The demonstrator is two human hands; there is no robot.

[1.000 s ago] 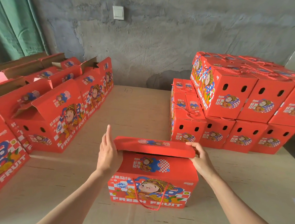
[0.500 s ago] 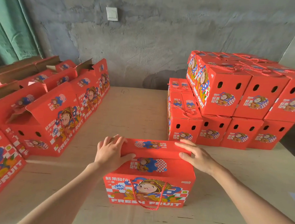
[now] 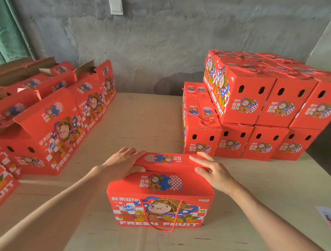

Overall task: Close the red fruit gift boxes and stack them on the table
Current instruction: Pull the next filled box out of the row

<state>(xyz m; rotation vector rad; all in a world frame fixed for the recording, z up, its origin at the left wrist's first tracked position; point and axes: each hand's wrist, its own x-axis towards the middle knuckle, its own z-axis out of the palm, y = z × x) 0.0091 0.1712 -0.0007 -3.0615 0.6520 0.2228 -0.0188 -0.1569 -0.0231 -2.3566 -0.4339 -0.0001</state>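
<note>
Hands (image 3: 122,163) (image 3: 215,173) flat on box lid (image 3: 163,160)

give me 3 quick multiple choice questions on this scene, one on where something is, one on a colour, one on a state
1. Where is the stack of closed boxes relative to the near box?
A. left of it
B. behind it, to the right
C. on top of it

2. What colour is the near box's rope handle?
A. red
B. blue
C. white

3. How are the tops of the boxes on the left?
A. taped shut
B. flaps standing open
C. crushed flat

Answers:
1 B, the stack rises at the far right of the table.
2 A, a red cord loops down its front face.
3 B, their flaps stand up and bare cardboard shows inside.
</note>
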